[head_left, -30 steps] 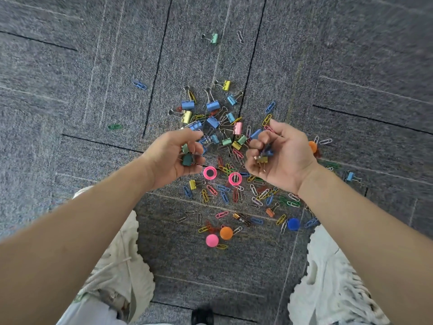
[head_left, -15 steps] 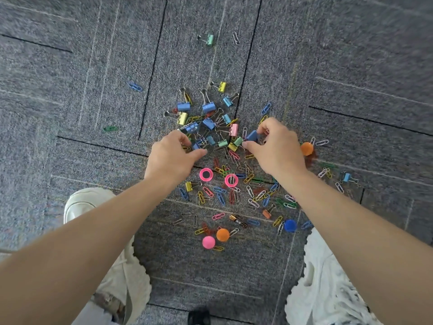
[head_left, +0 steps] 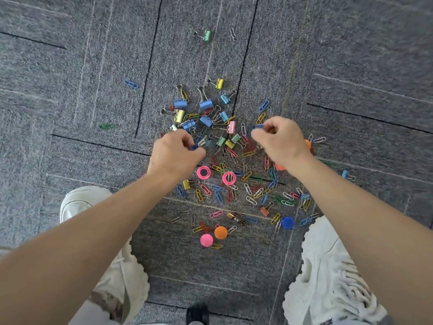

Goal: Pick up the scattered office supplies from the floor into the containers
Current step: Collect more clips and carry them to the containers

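Coloured binder clips, paper clips and round magnets lie scattered on the grey carpet. My left hand hovers palm-down over the pile's left side, fingers curled, pinching a blue binder clip at its fingertips. My right hand is palm-down over the right side, its fingers curled round a blue binder clip that shows at its thumb. What else each fist holds is hidden. No container is in view.
Pale knees frame the pile: the left knee and the right knee. Stray clips lie apart: a green binder clip far up, a blue paper clip and a green paper clip at left. Pink, orange and blue magnets lie near me.
Both hands turned from palm-up, showing held clips, to palm-down and dropped onto the pile. Each now pinches another blue binder clip.
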